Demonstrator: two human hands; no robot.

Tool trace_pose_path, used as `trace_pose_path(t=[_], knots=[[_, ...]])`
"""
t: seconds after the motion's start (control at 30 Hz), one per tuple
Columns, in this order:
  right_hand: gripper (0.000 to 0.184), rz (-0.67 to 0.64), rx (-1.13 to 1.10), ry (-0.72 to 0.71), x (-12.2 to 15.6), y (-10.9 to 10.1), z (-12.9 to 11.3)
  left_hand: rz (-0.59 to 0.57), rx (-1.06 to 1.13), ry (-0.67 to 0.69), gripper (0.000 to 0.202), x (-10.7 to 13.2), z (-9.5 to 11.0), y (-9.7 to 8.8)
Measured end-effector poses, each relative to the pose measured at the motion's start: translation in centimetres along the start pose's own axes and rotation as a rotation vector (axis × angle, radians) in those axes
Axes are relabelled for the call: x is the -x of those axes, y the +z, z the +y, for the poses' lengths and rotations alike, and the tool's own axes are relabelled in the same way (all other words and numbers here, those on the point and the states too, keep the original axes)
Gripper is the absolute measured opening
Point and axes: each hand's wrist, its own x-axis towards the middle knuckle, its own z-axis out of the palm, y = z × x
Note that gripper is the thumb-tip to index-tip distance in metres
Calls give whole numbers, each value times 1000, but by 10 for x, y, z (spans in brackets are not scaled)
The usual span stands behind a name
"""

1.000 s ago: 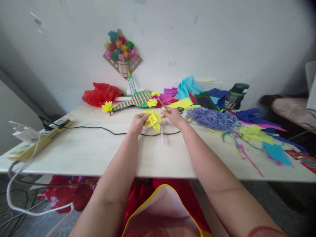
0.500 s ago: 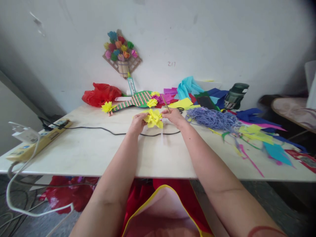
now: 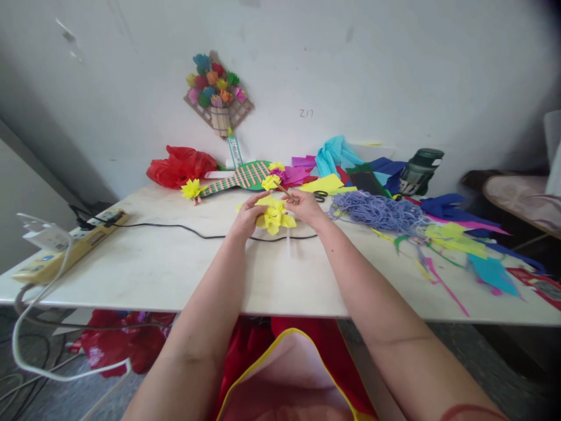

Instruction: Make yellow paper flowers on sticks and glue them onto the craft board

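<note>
Between my hands is a yellow paper flower [image 3: 274, 216], held above the white table. My left hand [image 3: 249, 217] pinches its left petals. My right hand [image 3: 305, 207] grips a thin wooden stick [image 3: 284, 190] that points up and to the left, its fingers close to the flower's right edge. Beneath the flower a pale, thin strip [image 3: 288, 241] hangs down, blurred. Just behind lies a green guitar-shaped craft [image 3: 252, 175] with pinkish strips and yellow paper flowers on it. Black-handled scissors [image 3: 320, 196] lie just past my right hand.
Purple cord [image 3: 379, 211] lies tangled at the right, among coloured paper scraps [image 3: 456, 238]. A dark green bottle [image 3: 421, 171] stands behind it. At the left sits a power strip [image 3: 72, 248], its black cable [image 3: 188, 229] crossing the table. A red plastic bag [image 3: 180, 166] rests near the wall.
The stick in my right hand has tipped over to the left, toward the flower. The flower has turned and sits slightly lower. Both hands stay near the same place.
</note>
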Motion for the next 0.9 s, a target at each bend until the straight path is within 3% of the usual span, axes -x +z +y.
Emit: trace_pose_path(t=[0.3, 0.67, 0.9], knots=[[20, 35, -27, -43, 1, 4, -4, -44, -4, -31, 30, -3, -4, 0], [19, 63, 96, -95, 0, 6, 3, -90, -20, -37, 36, 2, 1, -3], [17, 78, 64, -77, 0, 5, 0, -69, -112, -36, 26, 2, 2, -2]])
